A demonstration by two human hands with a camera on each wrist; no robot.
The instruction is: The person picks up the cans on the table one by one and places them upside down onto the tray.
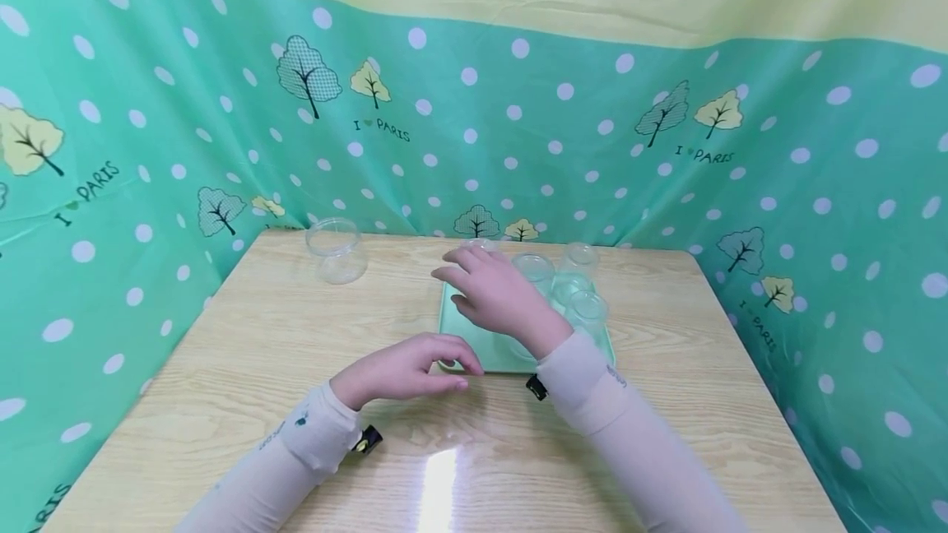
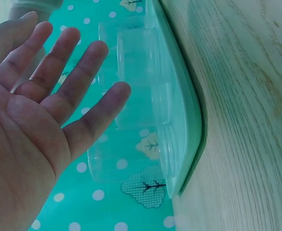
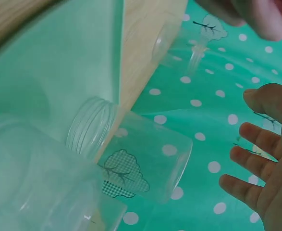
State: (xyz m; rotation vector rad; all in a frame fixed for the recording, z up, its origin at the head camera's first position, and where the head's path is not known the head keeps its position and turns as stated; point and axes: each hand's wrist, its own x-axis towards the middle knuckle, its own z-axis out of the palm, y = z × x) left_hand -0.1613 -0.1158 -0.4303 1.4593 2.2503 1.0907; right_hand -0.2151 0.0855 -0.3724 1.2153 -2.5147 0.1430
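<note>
My right hand (image 1: 496, 290) is over the light green tray (image 1: 453, 331), fingers spread and holding nothing. Beneath and beside it stand several clear plastic jars (image 1: 588, 311). One jar (image 3: 148, 154) shows its threaded neck down against the tray in the right wrist view. Near the tray's front left corner my left hand (image 1: 407, 368) hovers, fingers loosely bent. The left wrist view shows that hand's palm (image 2: 25, 130) bare, with clear jars (image 2: 136, 77) on the tray behind it. My right hand partly hides the jars at the back of the tray.
A separate clear jar (image 1: 342, 261) stands at the table's back left, apart from the tray. The wooden table (image 1: 370, 484) meets a green dotted curtain (image 1: 474, 105) at its back and sides.
</note>
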